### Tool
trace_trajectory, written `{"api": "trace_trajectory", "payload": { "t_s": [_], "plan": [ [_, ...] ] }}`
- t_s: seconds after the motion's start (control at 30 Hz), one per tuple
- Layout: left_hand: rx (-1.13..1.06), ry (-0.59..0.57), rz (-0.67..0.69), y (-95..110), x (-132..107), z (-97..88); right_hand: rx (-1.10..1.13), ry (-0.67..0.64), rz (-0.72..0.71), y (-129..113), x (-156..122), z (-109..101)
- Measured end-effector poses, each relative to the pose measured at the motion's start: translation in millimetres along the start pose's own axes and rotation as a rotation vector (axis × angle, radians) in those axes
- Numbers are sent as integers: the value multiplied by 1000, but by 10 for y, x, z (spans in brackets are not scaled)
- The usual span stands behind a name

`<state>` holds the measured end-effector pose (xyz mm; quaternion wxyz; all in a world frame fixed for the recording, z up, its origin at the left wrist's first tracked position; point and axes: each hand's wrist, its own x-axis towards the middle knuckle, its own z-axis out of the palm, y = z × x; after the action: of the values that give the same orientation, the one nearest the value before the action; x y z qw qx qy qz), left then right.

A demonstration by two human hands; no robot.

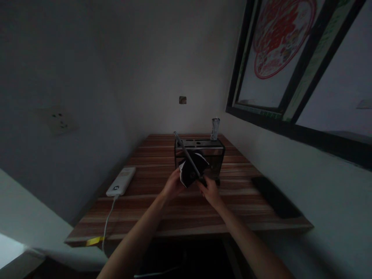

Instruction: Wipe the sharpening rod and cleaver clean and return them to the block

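Right hand grasped the knife, its long axis running up and leftward from that hand, across the dark cloth gripped by the left hand.

Head view looks forward, down across tabletop

Obstacle beyond the hands: slotted holder

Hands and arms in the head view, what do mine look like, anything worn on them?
Your left forearm and right forearm are bare, with no sleeves in view. The left hand and right hand wear no gloves. No watch shows; it's too dim to tell about rings.
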<state>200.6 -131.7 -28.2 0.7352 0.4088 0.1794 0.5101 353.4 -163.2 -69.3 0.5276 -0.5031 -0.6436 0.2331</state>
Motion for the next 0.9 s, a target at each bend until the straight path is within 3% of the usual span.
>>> {"api": "trace_trajectory", "payload": {
  "t_s": [0.23, 0.53, 0.7, 0.9],
  "plan": [
    [333, 44, 208, -70, 2, -37, -23, -22, 4, -53, -13, -5],
    [447, -15, 254, -87, 1, -6, -103, -30, -36, 5, -28, 6],
    [460, 99, 328, -177, -1, 18, -182, -24, -138, 23, -32, 19],
    [498, 178, 378, -207, -50, 118, -128, -36, -130, 36, -42, 47]
  ]
}}
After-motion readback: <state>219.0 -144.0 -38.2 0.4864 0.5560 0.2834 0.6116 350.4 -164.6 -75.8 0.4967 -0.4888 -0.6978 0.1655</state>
